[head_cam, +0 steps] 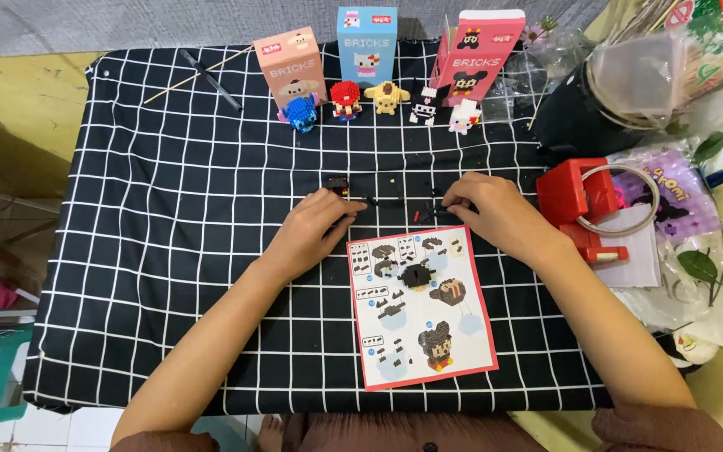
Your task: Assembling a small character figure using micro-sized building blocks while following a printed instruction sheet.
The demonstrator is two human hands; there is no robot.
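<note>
Left hand (315, 224): resting on the black checked cloth (169, 251), fingertips drawing together at the small loose bricks (378, 201); whether it is pinching one, I cannot tell.
Right hand (495, 213): fingers curling together over dark pieces (428, 211), apparently pinching.
Bricks: lying in a loose row running left to right between both hands, just above the instruction sheet (420, 305).
Nearer hand: the left is touching the row's left end, the right its right end.
</note>
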